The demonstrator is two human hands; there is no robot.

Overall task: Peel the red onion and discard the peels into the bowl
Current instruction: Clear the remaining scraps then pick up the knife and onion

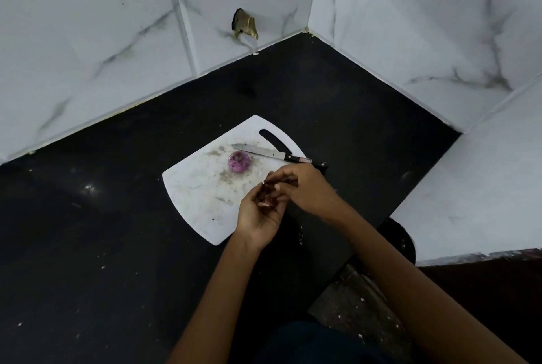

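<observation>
Head view: a white board (202, 187) lies askew on the black bench (88, 217), one corner toward the back wall corner, its handle slot along the far right edge. The onion (239, 161) sits alone on the board, in its far half near the slot, touching neither hand; it looks peeled, purple and speckled with dark bits, and round enough that no long axis or pointing end can be told. Just behind it a knife (272, 154) lies across the board's right corner, long axis running left to right, tip pointing left past the onion, black handle hanging over the board's right edge onto the bench. Both hands meet over the board's near right edge. The left hand (259, 214) is palm up, fingers loosely curled, cupping small pale-brown peel scraps (265, 202). The right hand (302, 184) reaches in from the right, fingertips drawn together and touching the scraps in the left palm; whether it actually pinches a piece is unclear. Crumbs of peel dot the board around the onion. Marbled wall tiles (88, 41) back the bench.
</observation>
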